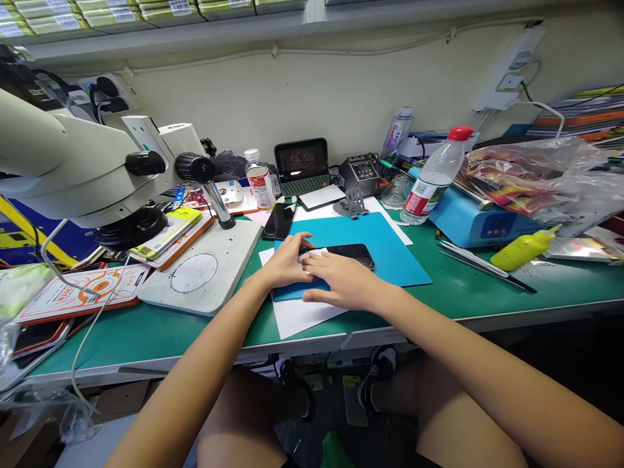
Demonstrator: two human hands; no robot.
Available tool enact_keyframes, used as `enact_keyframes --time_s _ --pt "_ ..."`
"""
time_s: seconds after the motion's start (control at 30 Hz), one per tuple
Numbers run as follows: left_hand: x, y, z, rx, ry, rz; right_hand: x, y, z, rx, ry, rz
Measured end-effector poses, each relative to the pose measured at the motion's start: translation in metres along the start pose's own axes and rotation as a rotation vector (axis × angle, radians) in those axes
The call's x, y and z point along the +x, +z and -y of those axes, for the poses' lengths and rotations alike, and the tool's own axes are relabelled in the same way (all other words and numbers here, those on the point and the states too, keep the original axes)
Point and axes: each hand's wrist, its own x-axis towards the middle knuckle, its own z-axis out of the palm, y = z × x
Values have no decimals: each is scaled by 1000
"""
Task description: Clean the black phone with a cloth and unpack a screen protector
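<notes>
Black phone lies flat on a blue mat, near the middle of the front edge of the green bench.
The left hand curls its fingers against the phone's left end, seemingly to brace it from sliding; whether they grip anything cannot be told. The right hand lies open, palm down, across it. White paper juts from under the mat's front-left corner. A microscope base sits toward the left edge and a water bottle toward the back.

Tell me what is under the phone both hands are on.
The phone lies on a blue mat, which overlaps white paper on the green bench. The left hand and right hand cover one end, so what lies under there is hidden.
</notes>
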Motion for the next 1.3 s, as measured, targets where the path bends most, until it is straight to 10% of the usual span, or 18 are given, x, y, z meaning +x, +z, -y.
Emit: enact_keyframes --time_s 1.1,1.3 --pt "-6 -4 -2 27 -32 16 -27 8 -8 -123 386 -85" --pt "-9 -3 -1 61 23 -8 -31 13 11 -54 270 -44"
